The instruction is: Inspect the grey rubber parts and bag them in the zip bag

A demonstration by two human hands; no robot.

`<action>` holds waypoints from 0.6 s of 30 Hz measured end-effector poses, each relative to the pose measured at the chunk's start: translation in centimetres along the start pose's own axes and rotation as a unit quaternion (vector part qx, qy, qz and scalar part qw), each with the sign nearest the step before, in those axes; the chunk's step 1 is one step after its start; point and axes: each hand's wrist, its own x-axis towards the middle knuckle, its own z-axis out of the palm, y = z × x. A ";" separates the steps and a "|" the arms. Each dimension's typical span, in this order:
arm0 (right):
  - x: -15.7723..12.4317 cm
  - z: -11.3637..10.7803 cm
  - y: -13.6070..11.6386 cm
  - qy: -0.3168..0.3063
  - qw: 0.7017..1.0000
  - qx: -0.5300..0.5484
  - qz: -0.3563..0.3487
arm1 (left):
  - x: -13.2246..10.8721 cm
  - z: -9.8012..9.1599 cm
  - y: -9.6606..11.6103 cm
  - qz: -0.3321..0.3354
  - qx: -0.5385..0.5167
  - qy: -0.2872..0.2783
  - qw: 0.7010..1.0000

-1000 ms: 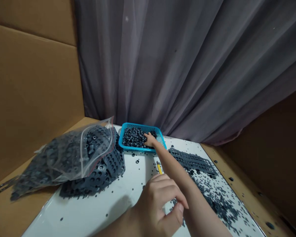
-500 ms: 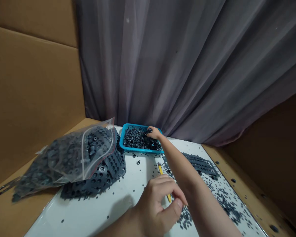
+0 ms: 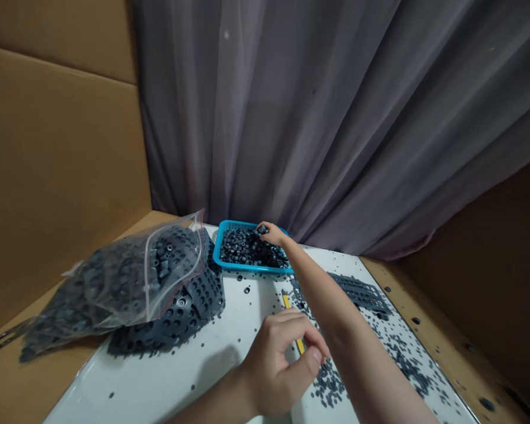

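My right hand (image 3: 272, 234) reaches far forward over a small blue basket (image 3: 219, 246) full of little dark grey rings, its fingers pinched on a few of them. Near the bottom edge, my left hand (image 3: 281, 364) hovers over the white board (image 3: 194, 377) with its fingers curled toward the thumb; what they hold, if anything, I cannot make out. A yellow pencil-like tool (image 3: 291, 321) lies just beyond the left hand's fingers. Loose grey rings (image 3: 331, 386) lie heaped beside that hand.
A clear zip bag (image 3: 115, 280) stuffed with grey parts rests on perforated grey sheets (image 3: 176, 315) at the left. Another grey strip (image 3: 357, 291) lies at the right among scattered rings. Cardboard walls (image 3: 62, 165) and a grey curtain (image 3: 335, 118) close in the back.
My right hand has moved from the basket's near right corner to its far edge and lifted slightly, pinching rings. The left hand has drifted a little toward me.
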 end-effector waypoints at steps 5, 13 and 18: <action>-0.4 0.2 -0.1 -0.009 1.000 -0.013 -0.004 | 0.1 0.0 0.0 -0.032 -0.019 0.005 0.999; -0.6 -2.5 0.2 0.029 0.999 -0.012 0.017 | 0.6 0.0 -2.0 -0.157 -0.124 0.103 0.974; -1.4 -2.7 0.3 0.030 0.999 0.006 0.034 | 1.3 -0.3 -5.8 -0.299 -0.333 0.289 0.847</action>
